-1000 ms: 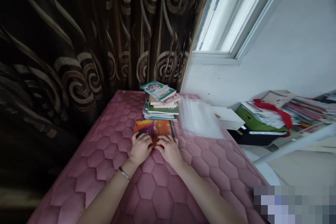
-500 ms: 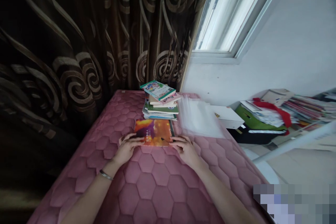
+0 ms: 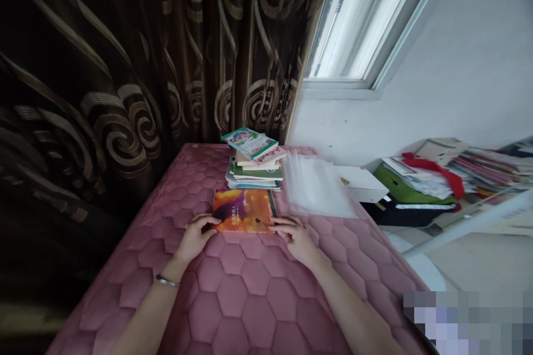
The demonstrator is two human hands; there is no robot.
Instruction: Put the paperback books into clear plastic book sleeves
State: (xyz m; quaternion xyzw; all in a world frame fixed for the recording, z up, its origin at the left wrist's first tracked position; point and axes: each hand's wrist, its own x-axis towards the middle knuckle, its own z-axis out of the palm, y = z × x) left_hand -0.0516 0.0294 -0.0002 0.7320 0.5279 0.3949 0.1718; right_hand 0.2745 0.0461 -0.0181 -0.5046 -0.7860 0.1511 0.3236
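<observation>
A book (image 3: 244, 211) with an orange and purple cover lies flat on the pink quilted mattress (image 3: 237, 288). At its lower left corner, my left hand (image 3: 195, 238) pinches the edge with curved fingers and thumb; a metal bangle (image 3: 167, 281) is on that wrist. My right hand (image 3: 296, 237) grips the right edge, its fingertips resting on the cover near the lower corner. Just beyond the book stands an uneven stack of books (image 3: 256, 172), topped by a tilted green-edged book (image 3: 250, 142). Clear plastic sleeves (image 3: 316, 186) lie to the right of the stack.
A white box (image 3: 362, 183) stands beside the sleeves at the mattress's right side. Farther right are a green container (image 3: 393, 183) heaped with papers, a red cloth (image 3: 437, 175) and piled papers (image 3: 487, 169). A dark patterned curtain (image 3: 137, 66) hangs along the left and back.
My left hand has drawn slightly left, its fingertips moving from over the cover to the book's edge. My right hand and the book stay nearly in place.
</observation>
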